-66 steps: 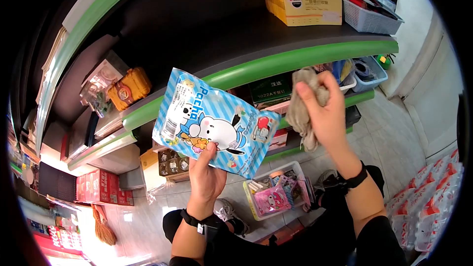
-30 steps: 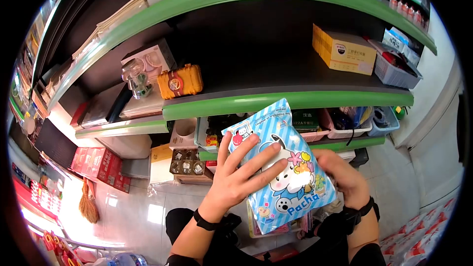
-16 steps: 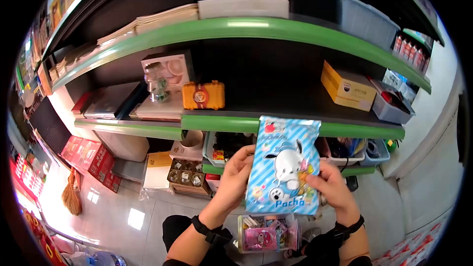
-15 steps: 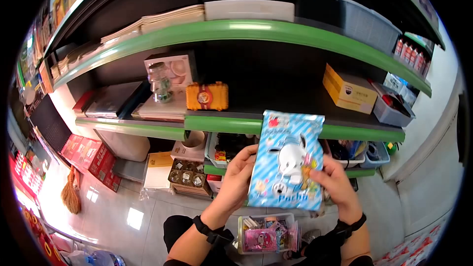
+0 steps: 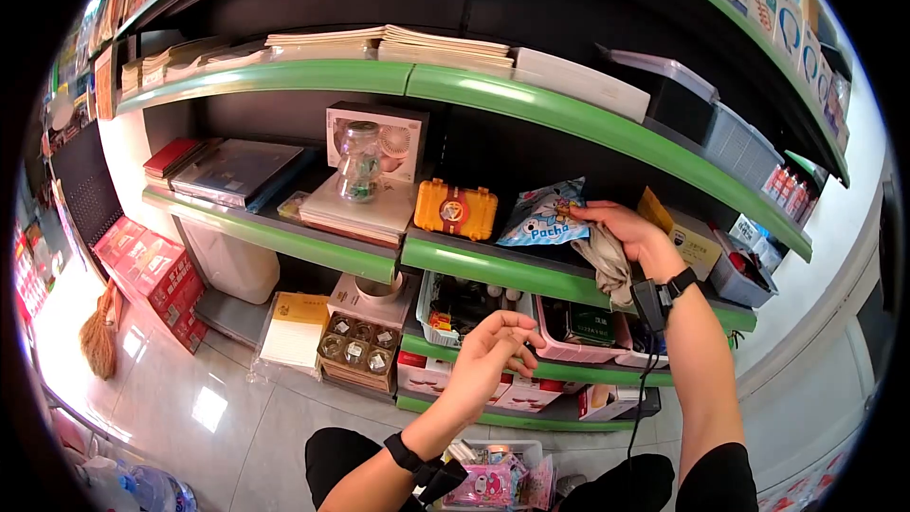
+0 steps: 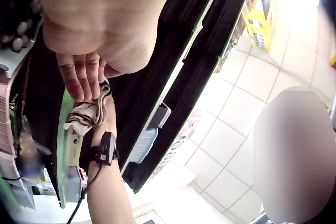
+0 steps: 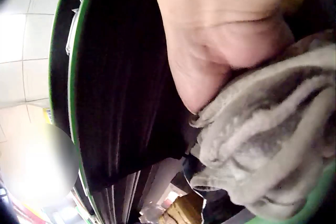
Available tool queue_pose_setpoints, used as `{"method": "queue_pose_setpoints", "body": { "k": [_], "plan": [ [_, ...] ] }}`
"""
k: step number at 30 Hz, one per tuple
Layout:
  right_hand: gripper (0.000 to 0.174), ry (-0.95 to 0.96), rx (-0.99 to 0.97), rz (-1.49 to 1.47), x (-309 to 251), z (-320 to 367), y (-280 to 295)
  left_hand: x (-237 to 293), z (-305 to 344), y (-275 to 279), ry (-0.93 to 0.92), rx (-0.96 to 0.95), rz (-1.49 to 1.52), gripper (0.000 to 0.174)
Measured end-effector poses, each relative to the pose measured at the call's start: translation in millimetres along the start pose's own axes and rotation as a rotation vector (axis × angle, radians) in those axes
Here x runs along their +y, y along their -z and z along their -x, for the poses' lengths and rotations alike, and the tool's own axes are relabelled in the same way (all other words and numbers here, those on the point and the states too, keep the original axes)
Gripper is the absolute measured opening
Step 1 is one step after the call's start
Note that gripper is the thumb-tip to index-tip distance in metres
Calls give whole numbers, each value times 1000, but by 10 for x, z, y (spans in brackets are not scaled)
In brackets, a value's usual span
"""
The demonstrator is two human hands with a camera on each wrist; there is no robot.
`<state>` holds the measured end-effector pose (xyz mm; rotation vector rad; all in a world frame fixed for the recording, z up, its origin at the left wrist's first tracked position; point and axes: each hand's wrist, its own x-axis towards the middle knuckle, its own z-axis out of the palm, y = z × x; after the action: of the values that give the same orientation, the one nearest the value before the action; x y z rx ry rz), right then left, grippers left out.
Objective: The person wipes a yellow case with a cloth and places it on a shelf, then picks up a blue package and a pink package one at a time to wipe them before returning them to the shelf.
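Observation:
In the head view, a shiny blue-striped packet (image 5: 545, 213) marked "Pacha" lies tilted on the middle shelf, right of an orange case (image 5: 455, 210). My right hand (image 5: 621, 226) holds its right end, with a crumpled grey cloth (image 5: 607, 265) bunched under the palm and hanging over the shelf's green edge. Folds of that cloth (image 7: 273, 134) fill the right wrist view below the hand (image 7: 226, 45). My left hand (image 5: 493, 351) hovers before the lower shelf, fingers loosely curled and holding nothing. The left wrist view shows this hand (image 6: 100, 35) from the wrist side.
A clear jar (image 5: 360, 161) and white box stand left of the orange case. Right of my hand are a yellow box (image 5: 697, 245) and a basket (image 5: 744, 275). A pink basket (image 5: 559, 341) sits below. Between the knees on the floor stands a filled bin (image 5: 526, 448).
The packet went from being turned in both hands before the body to the middle shelf, with the right hand on it. My left hand let go and dropped lower. The view swung rightward.

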<state>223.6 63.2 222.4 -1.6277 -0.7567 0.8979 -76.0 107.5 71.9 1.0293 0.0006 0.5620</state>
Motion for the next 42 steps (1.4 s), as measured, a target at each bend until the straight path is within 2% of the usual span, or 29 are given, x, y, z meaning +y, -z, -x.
{"method": "queue_pose_setpoints", "body": {
  "k": [1, 4, 5, 8, 11, 14, 15, 17, 19, 20, 21, 22, 24, 25, 28, 29, 32, 33, 34, 36, 38, 39, 40, 42],
  "plan": [
    [32, -10, -59, -27, 44, -107, -2, 13, 15, 13, 5, 1, -3, 23],
    [42, -130, -25, 118, 51, -214, 6, 55, 38, 41, 6, 9, -5, 21],
    [52, -131, 33, 180, 50, -210, 0, 66, 40, 56, 3, 10, -4, 21],
    [56, 75, 186, 381, 278, -418, 133, 115, 56, 85, -14, 20, 8, 20],
    [52, 184, 329, 605, 204, -65, -126, 137, 52, 88, -20, 36, 4, 20],
    [49, 240, 338, 793, 314, -55, 105, 119, 44, 90, -12, 35, -10, 21],
    [43, 198, 274, 821, 285, -34, 157, 104, 42, 89, -6, 31, -14, 21],
    [36, 238, 314, 735, 347, 157, 264, 58, 34, 120, 20, -11, -31, 26],
    [32, 318, 339, 634, 330, 514, 146, 6, 32, 80, 35, -69, -79, 33],
    [30, 328, 319, 447, 376, 693, 15, -27, 43, 22, 43, -109, -120, 37],
    [28, 340, 282, 382, 400, 914, -162, -74, 51, -30, 53, -151, -161, 42],
    [27, 347, 250, 313, 450, 1099, -330, -180, 50, -30, 14, -256, -236, 58],
    [25, 372, 233, 228, 711, 1299, -580, -356, 87, -189, -5, -292, -303, 68],
    [28, 410, 201, 181, 893, 1328, -636, -448, 72, -237, -29, -322, -359, 83],
    [29, 341, 151, -22, 1258, 1467, -818, -611, 100, -352, -46, -106, -506, 53],
    [38, 303, 89, -60, 1394, 1485, -743, -695, 73, -330, -87, -35, -497, 38],
    [57, 174, 34, -241, 1721, 1645, -687, -693, 50, -244, 26, 86, -344, 34],
    [71, 75, -27, -262, 1886, 1668, -631, -724, 32, -198, -7, 108, -368, 31],
    [75, 63, -144, -320, 1984, 1700, -610, -697, 19, -177, -8, 70, -453, 30],
    [71, 58, -236, -349, 2215, 1741, -537, -635, -5, -106, 11, -20, -615, 28],
    [58, 19, -237, -287, 2439, 1704, -371, -565, -45, -63, 47, -11, -599, 29],
    [48, -19, -215, -346, 2576, 1691, -293, -524, -69, 5, 67, -11, -626, 29],
    [47, 13, -209, -396, 2625, 1725, -240, -495, -107, 74, 83, -14, -656, 30],
    [53, -79, -314, -480, 2574, 1860, 3, -442, -169, 63, 145, 52, -592, 25]
  ]
}}
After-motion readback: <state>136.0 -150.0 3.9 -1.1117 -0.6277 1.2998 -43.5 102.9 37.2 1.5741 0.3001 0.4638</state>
